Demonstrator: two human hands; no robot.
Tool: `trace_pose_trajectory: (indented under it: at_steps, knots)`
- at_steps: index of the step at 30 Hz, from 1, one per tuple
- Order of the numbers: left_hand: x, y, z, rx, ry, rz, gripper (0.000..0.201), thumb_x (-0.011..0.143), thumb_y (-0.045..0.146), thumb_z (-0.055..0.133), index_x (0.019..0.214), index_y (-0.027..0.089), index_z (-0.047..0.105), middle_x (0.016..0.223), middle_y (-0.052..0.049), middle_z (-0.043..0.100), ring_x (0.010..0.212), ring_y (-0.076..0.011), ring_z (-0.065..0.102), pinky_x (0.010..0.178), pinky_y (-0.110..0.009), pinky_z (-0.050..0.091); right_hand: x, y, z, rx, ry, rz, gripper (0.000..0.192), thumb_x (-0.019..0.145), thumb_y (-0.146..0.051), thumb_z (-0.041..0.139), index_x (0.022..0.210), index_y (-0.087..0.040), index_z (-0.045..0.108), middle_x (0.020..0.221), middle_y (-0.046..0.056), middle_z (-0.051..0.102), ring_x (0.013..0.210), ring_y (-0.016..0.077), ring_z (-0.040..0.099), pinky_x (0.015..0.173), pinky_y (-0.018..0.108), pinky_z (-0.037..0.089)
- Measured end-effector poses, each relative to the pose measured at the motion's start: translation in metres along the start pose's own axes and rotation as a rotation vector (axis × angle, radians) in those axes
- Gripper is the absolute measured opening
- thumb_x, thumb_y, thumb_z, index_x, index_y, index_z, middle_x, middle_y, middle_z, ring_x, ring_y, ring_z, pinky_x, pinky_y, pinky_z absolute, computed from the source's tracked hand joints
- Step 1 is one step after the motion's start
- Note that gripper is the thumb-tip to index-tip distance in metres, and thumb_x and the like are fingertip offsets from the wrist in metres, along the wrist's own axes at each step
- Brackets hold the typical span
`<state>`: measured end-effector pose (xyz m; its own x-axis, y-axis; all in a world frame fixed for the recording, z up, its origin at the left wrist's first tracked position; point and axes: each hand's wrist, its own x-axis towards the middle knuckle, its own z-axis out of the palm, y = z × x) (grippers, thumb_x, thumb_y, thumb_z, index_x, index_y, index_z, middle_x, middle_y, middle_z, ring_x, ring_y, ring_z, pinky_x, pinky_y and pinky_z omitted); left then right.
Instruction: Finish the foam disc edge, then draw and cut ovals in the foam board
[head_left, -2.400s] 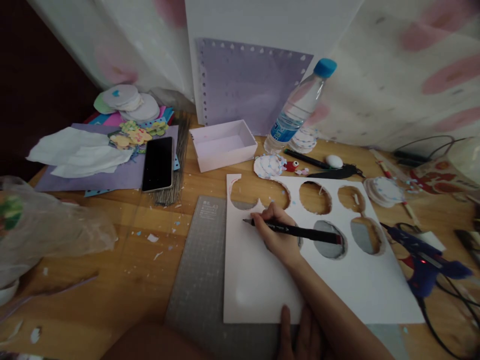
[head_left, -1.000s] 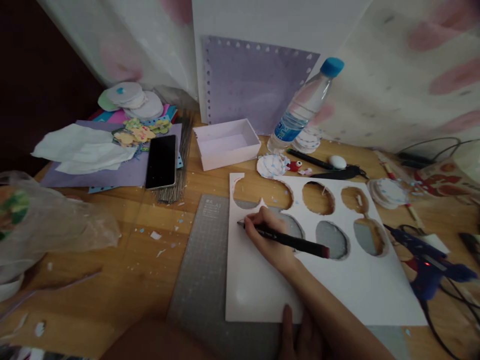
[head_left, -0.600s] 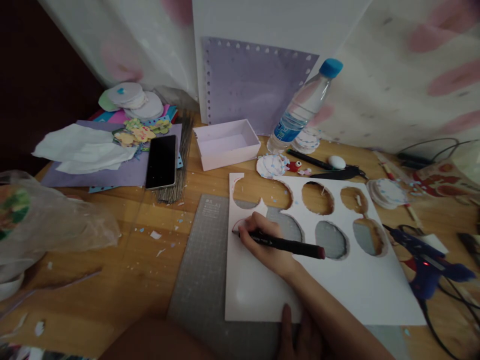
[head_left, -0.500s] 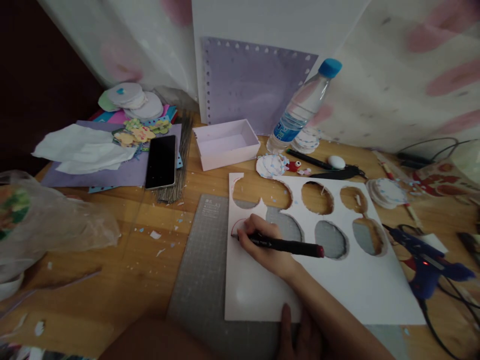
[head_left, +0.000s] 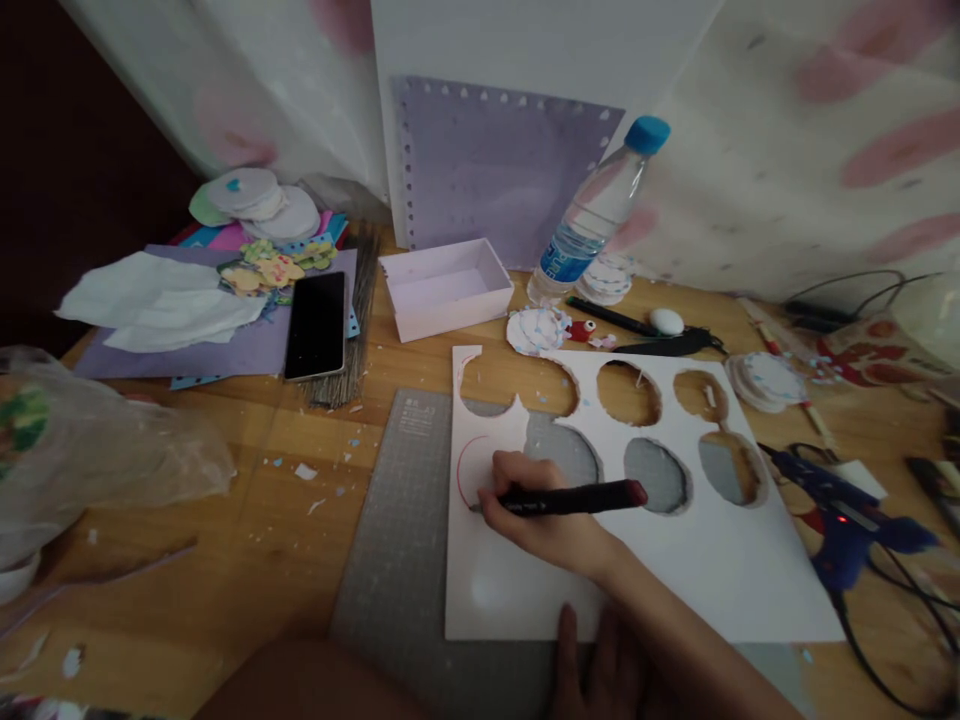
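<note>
Tracing on: our right hand (head_left: 541,520), fingers clamped on the marker (head_left: 570,497), has swung its red arc (head_left: 460,470) lower on the white sheet (head_left: 675,570); left hand (head_left: 592,665) flat, pinning it.

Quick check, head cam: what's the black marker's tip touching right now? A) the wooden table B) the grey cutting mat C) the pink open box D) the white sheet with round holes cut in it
D: the right hand holds the black marker with a red end cap, its tip resting on the white sheet with round cut-out holes, at the end of a red curved line drawn there.
</note>
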<state>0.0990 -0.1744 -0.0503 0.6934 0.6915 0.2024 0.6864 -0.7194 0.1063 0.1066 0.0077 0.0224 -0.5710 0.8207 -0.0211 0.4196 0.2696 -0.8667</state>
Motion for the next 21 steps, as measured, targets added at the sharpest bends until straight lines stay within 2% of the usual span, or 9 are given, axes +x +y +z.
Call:
trace_pose_trajectory:
  at_steps: [3, 6, 9, 13, 16, 21]
  knots:
    - [0.004, 0.004, 0.012, 0.026, 0.089, -0.022, 0.038, 0.095, 0.038, 0.047, 0.126, 0.022, 0.061, 0.130, -0.012, 0.060, 0.123, -0.0377, 0.048, 0.100, -0.066, 0.029, -0.004, 0.001, -0.006, 0.005, -0.042, 0.035, 0.023, 0.076, -0.017, 0.054, 0.061, -0.021, 0.037, 0.055, -0.006, 0.042, 0.053, 0.0092, 0.039, 0.052, 0.022, 0.031]
    - [0.006, 0.004, 0.016, 0.038, 0.206, -0.091, 0.032, 0.096, 0.034, 0.046, 0.117, 0.026, 0.068, 0.124, -0.009, 0.066, 0.121, -0.0358, 0.050, 0.103, -0.068, 0.016, -0.006, 0.003, -0.013, 0.019, -0.079, 0.094, 0.022, 0.076, -0.018, 0.054, 0.062, -0.021, 0.038, 0.056, -0.006, 0.041, 0.053, 0.0093, 0.039, 0.051, 0.022, 0.031]
    - [0.004, 0.002, 0.014, 0.006, 0.177, -0.072, 0.031, 0.097, 0.033, 0.044, 0.117, 0.028, 0.067, 0.122, -0.008, 0.067, 0.119, -0.0325, 0.053, 0.102, -0.063, 0.021, -0.008, 0.004, -0.020, 0.037, -0.117, 0.160, 0.021, 0.075, -0.018, 0.053, 0.062, -0.021, 0.037, 0.056, -0.006, 0.040, 0.053, 0.0090, 0.037, 0.048, 0.022, 0.029]
    - [0.001, 0.002, 0.012, -0.023, 0.131, -0.041, 0.031, 0.097, 0.033, 0.044, 0.120, 0.026, 0.066, 0.125, -0.011, 0.066, 0.118, -0.0336, 0.054, 0.096, -0.059, 0.031, -0.009, 0.006, -0.029, 0.043, -0.116, 0.209, 0.022, 0.074, -0.017, 0.054, 0.062, -0.022, 0.037, 0.056, -0.007, 0.037, 0.052, 0.0088, 0.035, 0.048, 0.022, 0.027]
    - [0.001, 0.001, 0.010, -0.043, 0.122, -0.053, 0.032, 0.097, 0.034, 0.045, 0.119, 0.023, 0.066, 0.126, -0.014, 0.065, 0.120, -0.0350, 0.053, 0.095, -0.061, 0.032, -0.008, 0.010, -0.034, 0.057, -0.106, 0.220, 0.022, 0.074, -0.018, 0.055, 0.062, -0.022, 0.037, 0.057, -0.007, 0.036, 0.053, 0.0090, 0.034, 0.048, 0.023, 0.027]
    - [0.001, -0.003, 0.005, -0.021, 0.106, 0.003, 0.034, 0.097, 0.035, 0.044, 0.122, 0.022, 0.063, 0.125, -0.015, 0.065, 0.121, -0.0353, 0.053, 0.096, -0.062, 0.031, -0.003, 0.019, -0.038, 0.107, -0.089, 0.247, 0.021, 0.076, -0.020, 0.055, 0.063, -0.022, 0.037, 0.060, -0.006, 0.040, 0.056, 0.0099, 0.035, 0.051, 0.024, 0.028]
